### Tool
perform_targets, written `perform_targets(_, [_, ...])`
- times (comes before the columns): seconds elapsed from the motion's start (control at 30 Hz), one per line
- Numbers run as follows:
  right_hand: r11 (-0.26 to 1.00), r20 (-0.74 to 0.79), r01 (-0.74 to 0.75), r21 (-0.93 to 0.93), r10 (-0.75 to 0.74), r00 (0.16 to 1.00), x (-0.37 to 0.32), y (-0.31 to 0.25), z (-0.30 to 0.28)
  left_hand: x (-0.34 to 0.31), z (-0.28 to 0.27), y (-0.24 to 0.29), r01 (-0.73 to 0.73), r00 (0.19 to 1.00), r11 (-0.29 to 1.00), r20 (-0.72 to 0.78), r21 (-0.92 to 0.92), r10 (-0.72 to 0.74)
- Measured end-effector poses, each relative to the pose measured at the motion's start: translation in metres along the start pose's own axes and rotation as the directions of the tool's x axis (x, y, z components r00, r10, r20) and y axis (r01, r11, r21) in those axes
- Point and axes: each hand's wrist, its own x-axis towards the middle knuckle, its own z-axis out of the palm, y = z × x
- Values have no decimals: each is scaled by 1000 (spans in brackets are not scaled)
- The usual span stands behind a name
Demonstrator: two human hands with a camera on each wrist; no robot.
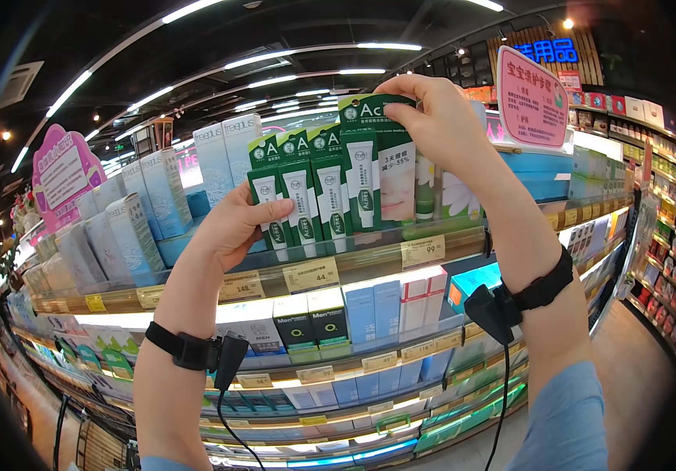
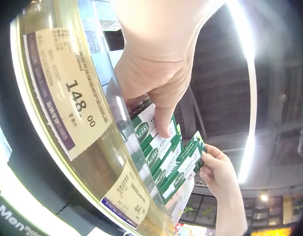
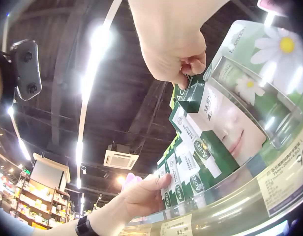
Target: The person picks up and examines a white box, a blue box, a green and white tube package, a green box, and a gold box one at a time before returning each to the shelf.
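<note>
A row of green-and-white Acnes cream boxes (image 1: 298, 196) with tall header cards stands on the top shelf. My left hand (image 1: 232, 224) grips the left end of the row, its thumb lying across the fronts of the boxes; its other fingers are mostly hidden. At the right end, my right hand (image 1: 436, 118) pinches the header card of the rightmost Acnes box (image 1: 363, 177), thumb in front. That box stands slightly higher than its neighbours in the head view. The right wrist view shows the right hand (image 3: 173, 56) at the card's top edge.
A clear lip with price tags (image 1: 310, 273) runs along the shelf front. Right of the row is a daisy-printed package (image 3: 269, 88). Tall freeplus boxes (image 1: 228, 157) stand behind and left. Pink signs (image 1: 532, 98) rise above the shelf. Men boxes (image 1: 310, 320) fill the shelf below.
</note>
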Motion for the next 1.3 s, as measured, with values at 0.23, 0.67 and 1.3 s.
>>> perform_targets(0.23, [998,36,-25,51,24,999,3,3,2,-4,-5,2,1,999,999,-48,37,1])
perform_targets(0.67, [992,83,103,-68,-97,992,-7,16,10,-2,-11,-1,-10,1000,1000,-10,25,10])
perform_targets(1.3, [880,173,318,-354,-272,947,-23,15,15,-5,-10,0,-4,1000,1000,-26,11,5])
